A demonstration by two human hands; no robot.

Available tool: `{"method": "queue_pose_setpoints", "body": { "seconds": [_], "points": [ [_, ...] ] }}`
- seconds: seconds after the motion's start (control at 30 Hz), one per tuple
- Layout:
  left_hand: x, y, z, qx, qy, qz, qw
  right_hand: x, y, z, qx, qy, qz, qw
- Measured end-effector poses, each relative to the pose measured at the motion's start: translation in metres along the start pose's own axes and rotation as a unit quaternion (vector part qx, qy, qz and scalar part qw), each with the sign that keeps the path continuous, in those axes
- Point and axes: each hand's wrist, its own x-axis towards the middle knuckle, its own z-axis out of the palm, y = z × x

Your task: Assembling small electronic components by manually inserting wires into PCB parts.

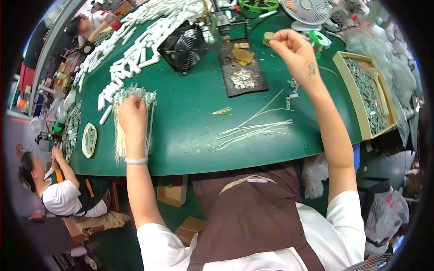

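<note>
My left hand [132,113] is closed over a bundle of thin pale wires [119,147] with small light connectors [148,95] along its far end. What its fingers grip, if anything, is hidden. Raised over the far right of the bench, my right hand [296,52] has its fingers pinched together. Anything between them is too small to make out. Just beside those fingertips stands a short stack of round yellowish pieces [268,38]. Several loose white wires [257,131] lie between my arms, with a few short yellowish wires [222,110] to their left.
A soldering iron [222,25] is mounted above a dark board [244,86] bearing a brown pad and silvery bits. A black fan [184,49] and many white tubes [131,63] stand left of it. A tray of grey parts [392,121] is at right. Two other people sit at left.
</note>
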Motion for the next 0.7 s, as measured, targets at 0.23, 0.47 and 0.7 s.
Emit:
{"method": "queue_pose_setpoints", "body": {
  "seconds": [0.23,0.47,0.7],
  "points": [
    [-0.006,0.008,-0.005,0.026,0.007,0.018,0.999,0.012,-0.016,-0.054,-0.304,-0.187,0.099,0.929],
    [-0.014,0.108,-0.039,-0.198,-0.11,0.038,0.973,0.003,0.029,-0.072,-0.406,-0.2,0.12,0.883],
    [0.003,0.147,-0.033,-0.279,-0.38,0.09,0.878,-0.009,0.04,-0.069,-0.37,-0.164,0.137,0.904]
  ]
}}
